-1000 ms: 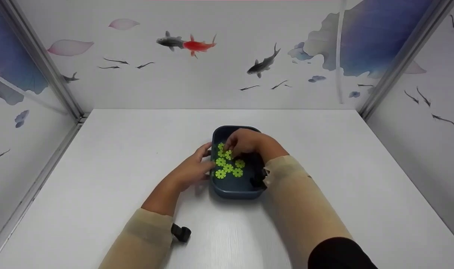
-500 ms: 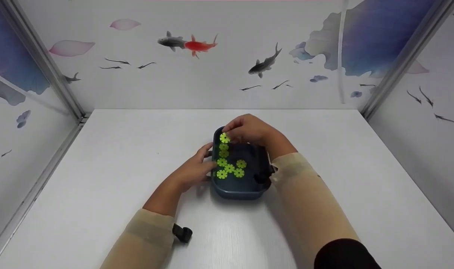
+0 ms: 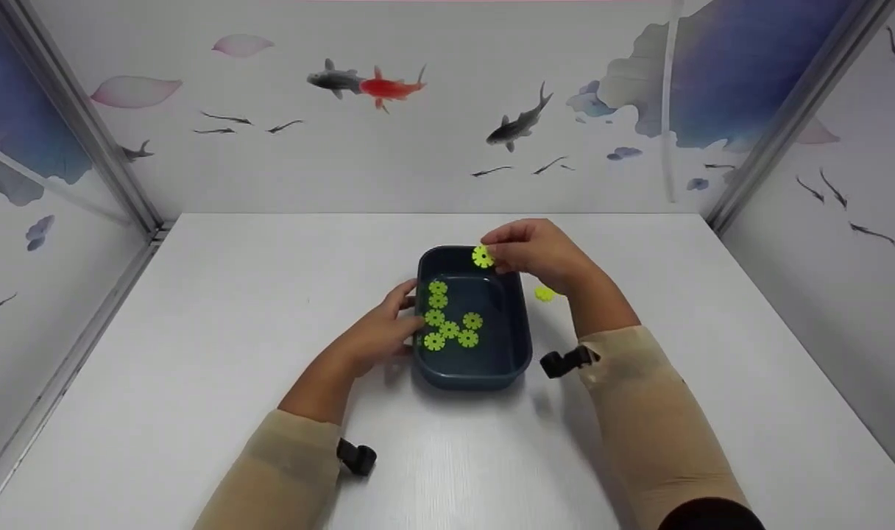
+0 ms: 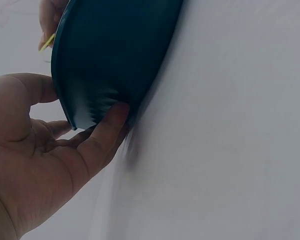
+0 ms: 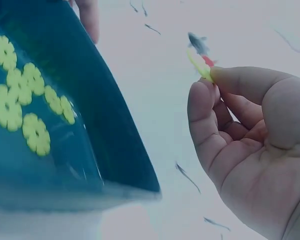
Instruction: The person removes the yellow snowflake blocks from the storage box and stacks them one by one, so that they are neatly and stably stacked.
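A dark blue box (image 3: 473,383) with rounded corners lies on the table. Several flat lime-green notched discs (image 3: 449,330) sit inside it, mostly toward its left side. My left hand (image 3: 380,335) holds the box's left wall; in the left wrist view, fingertips (image 4: 119,112) touch the outer wall. Over the far right corner of the box, my right hand (image 3: 539,254) pinches one notched disc (image 3: 483,256) between thumb and fingers. That disc (image 5: 200,64) shows nearly edge-on in the right wrist view.
Another green notched disc (image 3: 544,294) lies on the white table (image 3: 234,309), right of the box and partly behind my right arm. White panels (image 3: 433,162) painted with fish stand behind and at both sides.
My right hand has come out of the box with a disc, lifting it to the far rim and then moving right. The left hand stays at the wall.
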Motion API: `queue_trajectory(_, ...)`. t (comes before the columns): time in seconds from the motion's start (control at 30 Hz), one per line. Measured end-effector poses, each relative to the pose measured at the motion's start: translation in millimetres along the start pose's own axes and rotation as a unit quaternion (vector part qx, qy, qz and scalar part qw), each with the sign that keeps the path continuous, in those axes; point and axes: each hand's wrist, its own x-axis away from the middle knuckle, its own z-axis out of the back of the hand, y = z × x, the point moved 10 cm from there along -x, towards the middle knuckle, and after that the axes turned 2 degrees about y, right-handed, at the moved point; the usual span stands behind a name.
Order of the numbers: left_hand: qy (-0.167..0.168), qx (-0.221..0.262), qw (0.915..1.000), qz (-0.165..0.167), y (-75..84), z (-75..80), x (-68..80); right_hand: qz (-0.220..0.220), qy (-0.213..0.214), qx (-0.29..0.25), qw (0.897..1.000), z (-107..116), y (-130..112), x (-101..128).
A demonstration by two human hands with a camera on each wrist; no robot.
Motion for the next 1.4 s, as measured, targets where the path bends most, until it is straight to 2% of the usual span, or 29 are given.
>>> queue_trajectory(0.23,-0.001,-0.003,1.0000,0.004,-4.4,1.1,-2.9,-0.011,0.025,-0.034,0.999,30,26,17)
queue_trajectory(0.43,-0.003,-0.005,1.0000,-0.002,-2.3,0.9,-1.7,-0.042,0.063,-0.056,0.996,57,59,28)
queue_trajectory(0.57,-0.004,-0.002,1.0000,-0.004,-1.2,0.8,0.0,-0.066,0.082,-0.050,0.993,68,82,30)
queue_trajectory(0.77,-0.004,0.005,0.9999,-0.009,1.2,0.4,1.0,-0.102,0.111,-0.056,0.987,79,111,26)
queue_trajectory(1.07,0.001,-0.005,1.0000,-0.005,0.1,0.7,0.0,-0.142,0.119,-0.044,0.982,82,139,26)
queue_trajectory(1.4,0.002,-0.010,0.9999,-0.002,-0.2,-0.2,-0.7,-0.144,0.139,-0.026,0.979,86,144,26)
